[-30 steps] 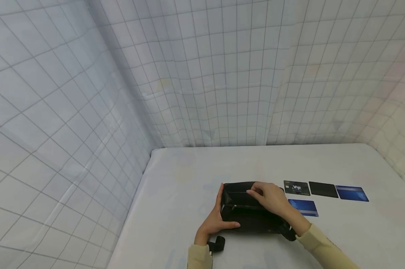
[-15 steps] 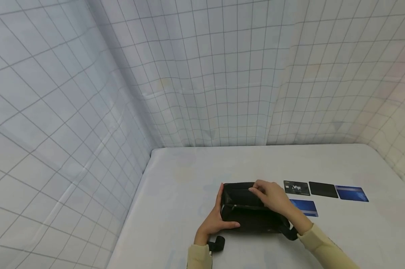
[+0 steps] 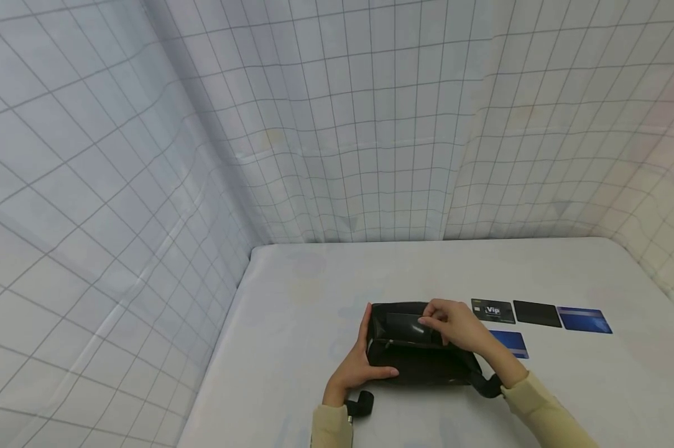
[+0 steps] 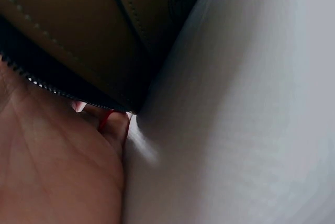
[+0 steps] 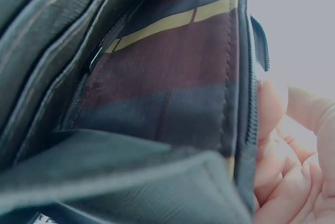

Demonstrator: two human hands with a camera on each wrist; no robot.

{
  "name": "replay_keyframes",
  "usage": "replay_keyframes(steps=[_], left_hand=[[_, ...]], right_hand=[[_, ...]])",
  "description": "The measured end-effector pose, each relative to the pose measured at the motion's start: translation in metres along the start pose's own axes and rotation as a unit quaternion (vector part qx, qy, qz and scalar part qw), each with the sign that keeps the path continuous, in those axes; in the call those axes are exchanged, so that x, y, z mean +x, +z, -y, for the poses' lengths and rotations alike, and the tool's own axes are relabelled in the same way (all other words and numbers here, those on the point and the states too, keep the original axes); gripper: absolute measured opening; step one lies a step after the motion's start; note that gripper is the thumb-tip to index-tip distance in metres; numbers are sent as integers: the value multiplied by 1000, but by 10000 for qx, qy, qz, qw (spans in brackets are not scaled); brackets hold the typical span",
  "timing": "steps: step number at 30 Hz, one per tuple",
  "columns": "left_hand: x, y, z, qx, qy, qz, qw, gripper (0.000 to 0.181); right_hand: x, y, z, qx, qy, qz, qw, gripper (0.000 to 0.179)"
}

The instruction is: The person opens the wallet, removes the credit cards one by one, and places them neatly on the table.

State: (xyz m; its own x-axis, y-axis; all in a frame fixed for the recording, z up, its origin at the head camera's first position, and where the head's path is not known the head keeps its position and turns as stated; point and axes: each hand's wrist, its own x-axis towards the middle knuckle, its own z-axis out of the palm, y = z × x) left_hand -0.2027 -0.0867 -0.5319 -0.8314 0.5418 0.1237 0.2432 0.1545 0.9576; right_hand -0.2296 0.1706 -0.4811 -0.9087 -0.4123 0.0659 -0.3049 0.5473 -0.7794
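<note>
A black zip-around wallet (image 3: 426, 367) lies spread on the white table. At its left end my left hand (image 3: 352, 372) grips it, thumb along the near side and fingers round the far edge. A brown stitched surface of the wallet (image 4: 78, 30) fills the top of the left wrist view, above my palm. My right hand (image 3: 456, 325) is over the wallet's far right part, thumb and forefinger pinching a dark, shiny, card-shaped piece (image 3: 406, 326). Slots and plaid lining (image 5: 172, 72) show in the right wrist view; the pinched end is hidden beyond the zip edge (image 5: 250, 93).
Right of the wallet lie a black "Vip" card (image 3: 492, 310), a plain black card (image 3: 537, 313) and a blue card (image 3: 584, 320) in a row. Another blue card (image 3: 513, 342) lies nearer, partly behind my right wrist. White gridded curtains (image 3: 337, 137) enclose the table.
My right hand has shifted slightly to the right. More of the dark, shiny card-shaped piece shows in the wallet. My left hand keeps its grip; the cards on the table have stayed put.
</note>
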Motion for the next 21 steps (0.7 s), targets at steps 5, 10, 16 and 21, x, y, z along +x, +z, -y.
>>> replay_keyframes(steps=[5, 10, 16, 21], left_hand=[[1, 0, 0, 38, 1, 12, 10000, 121], [1, 1, 0, 30, -19, 14, 10000, 121], [0, 1, -1, 88, -34, 15, 10000, 121], [0, 0, -1, 111, -2, 18, 9999, 121]], right_hand=[[-3, -3, -2, 351, 37, 223, 9991, 24], [-7, -4, -6, 496, 34, 262, 9984, 23], [-11, -6, -6, 537, 6, 158, 9984, 22], [-16, -7, -6, 462, -97, 27, 9989, 22]])
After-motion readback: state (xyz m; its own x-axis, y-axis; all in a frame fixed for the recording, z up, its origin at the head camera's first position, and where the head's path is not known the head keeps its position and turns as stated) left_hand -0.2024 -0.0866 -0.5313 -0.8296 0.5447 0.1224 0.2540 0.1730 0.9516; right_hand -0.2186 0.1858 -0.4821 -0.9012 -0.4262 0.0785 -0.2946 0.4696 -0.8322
